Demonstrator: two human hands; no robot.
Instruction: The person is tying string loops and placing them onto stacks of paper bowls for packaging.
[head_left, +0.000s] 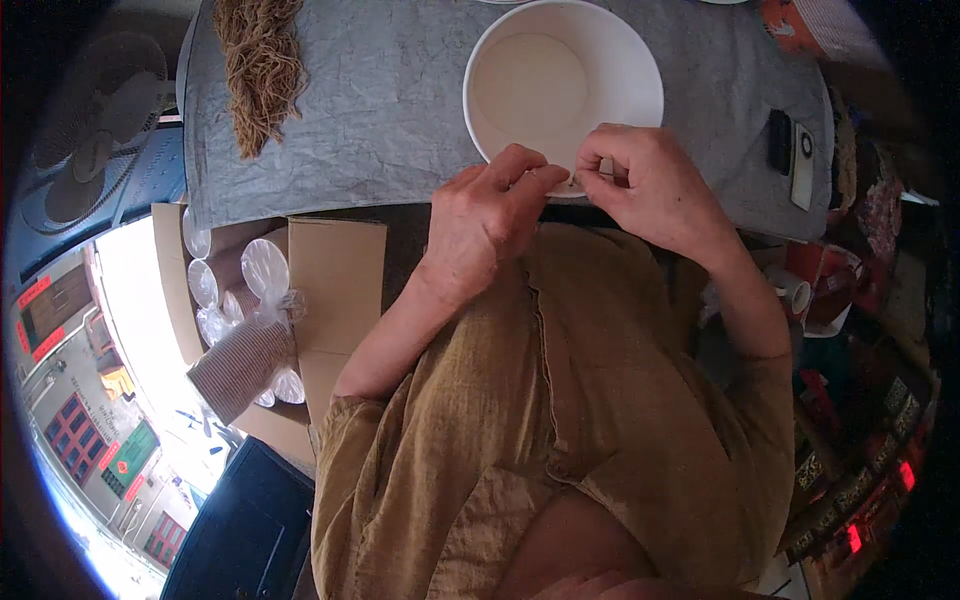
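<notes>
A white round tub (625, 60) with a smooth inside stands at the table's near edge, its mouth facing up toward me. My left hand (490, 205) is closed at the near rim, thumb and fingertips pinched together. Just beside it, my right hand (645, 180) is also closed, with thumb and forefinger meeting at the same stretch of rim. What sits between the fingertips is too small to make out. Farther left on the table lies a loose bundle of brown string (262, 75), apart from both hands.
A grey cloth (370, 110) covers the table. Below left, an open cardboard box (340, 290) holds stacked striped paper tubs (245, 365) in clear plastic. A phone-like white device (802, 165) lies at the right edge. A fan (95, 150) stands far left.
</notes>
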